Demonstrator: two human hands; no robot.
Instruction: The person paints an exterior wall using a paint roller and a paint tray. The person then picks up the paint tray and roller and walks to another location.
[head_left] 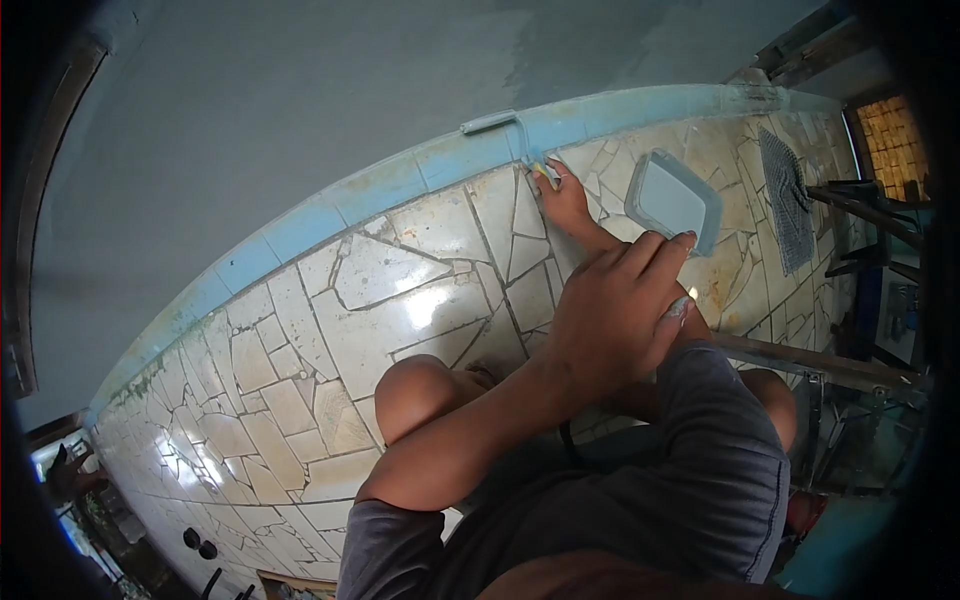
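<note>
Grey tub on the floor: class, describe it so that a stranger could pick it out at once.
Start at the grey wall with its light-blue tiled border, then move onto the irregular stone floor. Just right of the right hand in the picture sits the grey tub. Its open top and smooth pale contents set it apart from the rumpled checked cloth farther right.

The tiled skirting (380, 190) borders the wall-side edge of the floor (420, 310), with the wall (300, 100) behind; the paint roller (488, 122) lies along the skirting's upper edge, its handle extending toward the floor into the right hand (567, 200). The tray (713, 225), containing paint (672, 200), is on the floor, right of the right hand and near the wall-side edge, with the cloth (787, 200) farther right. In view, the left hand (622, 300) overlaps the right forearm.
</note>
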